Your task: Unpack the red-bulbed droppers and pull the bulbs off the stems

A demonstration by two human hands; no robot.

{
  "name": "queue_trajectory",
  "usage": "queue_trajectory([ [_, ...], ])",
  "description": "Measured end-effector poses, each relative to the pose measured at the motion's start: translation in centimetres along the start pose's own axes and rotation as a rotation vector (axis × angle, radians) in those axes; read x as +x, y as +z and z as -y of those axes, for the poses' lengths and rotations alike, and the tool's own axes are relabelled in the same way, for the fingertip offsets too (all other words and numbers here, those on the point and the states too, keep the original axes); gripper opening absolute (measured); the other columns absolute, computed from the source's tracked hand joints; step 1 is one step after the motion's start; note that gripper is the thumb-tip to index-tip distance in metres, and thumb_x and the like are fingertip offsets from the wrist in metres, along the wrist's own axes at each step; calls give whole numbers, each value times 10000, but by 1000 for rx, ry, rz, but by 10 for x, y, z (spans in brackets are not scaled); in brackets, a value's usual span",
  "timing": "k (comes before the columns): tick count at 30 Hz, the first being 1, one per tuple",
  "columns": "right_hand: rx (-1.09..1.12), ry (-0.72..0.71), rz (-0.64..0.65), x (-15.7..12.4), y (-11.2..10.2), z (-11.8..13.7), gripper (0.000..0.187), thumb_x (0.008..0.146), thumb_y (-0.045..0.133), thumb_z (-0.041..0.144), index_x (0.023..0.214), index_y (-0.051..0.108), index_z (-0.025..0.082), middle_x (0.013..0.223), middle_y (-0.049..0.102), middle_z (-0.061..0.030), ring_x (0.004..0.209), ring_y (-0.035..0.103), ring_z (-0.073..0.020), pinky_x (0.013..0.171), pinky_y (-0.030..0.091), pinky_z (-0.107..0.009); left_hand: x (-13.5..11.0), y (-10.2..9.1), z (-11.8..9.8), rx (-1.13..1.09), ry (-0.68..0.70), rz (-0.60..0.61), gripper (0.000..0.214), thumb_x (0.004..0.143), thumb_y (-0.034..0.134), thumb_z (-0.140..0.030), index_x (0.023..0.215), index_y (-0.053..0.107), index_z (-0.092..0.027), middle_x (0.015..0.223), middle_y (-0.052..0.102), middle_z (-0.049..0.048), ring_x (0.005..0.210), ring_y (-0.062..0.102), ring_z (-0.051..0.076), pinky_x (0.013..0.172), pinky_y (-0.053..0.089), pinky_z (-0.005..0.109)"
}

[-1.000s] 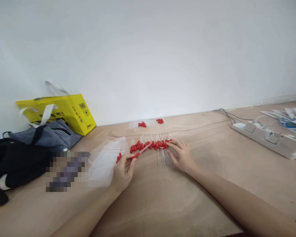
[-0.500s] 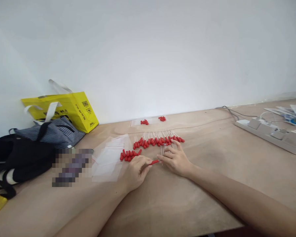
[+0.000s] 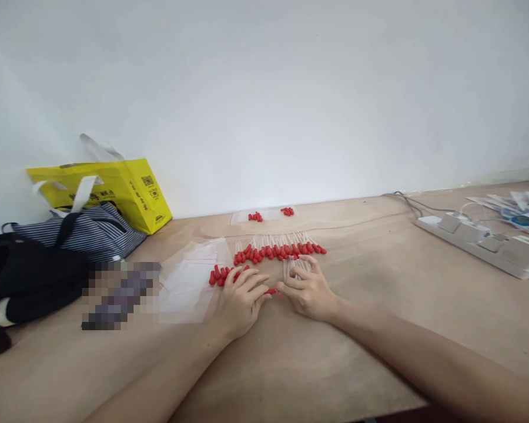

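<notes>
Between my two hands is a dropper with a red rubber bulb (image 3: 271, 291). My left hand (image 3: 242, 302) pinches the bulb between thumb and forefinger, its other fingers curved above. From the other side, my right hand (image 3: 311, 294) is closed at the dropper's end, and its fingers hide the clear tube. Thin clear tubes (image 3: 287, 268) lie just behind my right fingers. Beyond is a row of assembled droppers (image 3: 282, 251), red bulbs towards me. Loose red bulbs (image 3: 216, 274) lie beside my left hand, which partly covers them.
Clear plastic bags (image 3: 189, 282) lie on the wooden table left of my hands. Farther back, bagged droppers (image 3: 273, 215) lie near the wall. A yellow bag (image 3: 145, 200), a striped pouch (image 3: 97, 232) and a black bag (image 3: 30, 276) stand left. A power strip (image 3: 476, 244) lies right.
My hands have come closer together around the red bulb, so less of it shows. The left fingers have lifted and spread over the loose bulbs. The view has shifted slightly.
</notes>
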State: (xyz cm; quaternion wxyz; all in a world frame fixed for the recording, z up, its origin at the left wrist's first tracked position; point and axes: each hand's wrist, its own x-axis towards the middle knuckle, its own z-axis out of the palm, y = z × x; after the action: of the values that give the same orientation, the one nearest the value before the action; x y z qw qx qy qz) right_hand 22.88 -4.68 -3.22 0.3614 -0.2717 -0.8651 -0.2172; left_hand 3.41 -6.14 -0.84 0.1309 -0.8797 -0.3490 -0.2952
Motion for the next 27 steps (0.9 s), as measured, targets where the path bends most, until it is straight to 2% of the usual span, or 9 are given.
queue_trajectory([
  [7, -7, 30, -40, 1, -3, 2, 199, 755, 441, 97, 806, 568, 242, 566, 564, 62, 755, 482, -116, 958, 99, -458, 0, -4, -2, 26, 5, 54, 167, 806, 464, -210, 743, 616, -240, 922, 655, -18, 914, 532, 197, 885, 294, 466],
  [17, 29, 20, -53, -1, -7, 0, 186, 766, 435, 124, 794, 577, 241, 543, 545, 66, 768, 502, -113, 954, 100, -452, 1, -7, -4, 64, 69, 21, 182, 790, 465, -187, 710, 619, -241, 951, 639, -10, 930, 513, 198, 892, 310, 457],
  [27, 66, 48, -51, -1, -10, 2, 166, 761, 454, 151, 789, 588, 245, 537, 549, 61, 741, 490, -117, 948, 101, -460, 0, -6, -7, 46, 74, 2, 192, 782, 459, -168, 700, 615, -245, 940, 637, -14, 943, 503, 197, 904, 307, 462],
])
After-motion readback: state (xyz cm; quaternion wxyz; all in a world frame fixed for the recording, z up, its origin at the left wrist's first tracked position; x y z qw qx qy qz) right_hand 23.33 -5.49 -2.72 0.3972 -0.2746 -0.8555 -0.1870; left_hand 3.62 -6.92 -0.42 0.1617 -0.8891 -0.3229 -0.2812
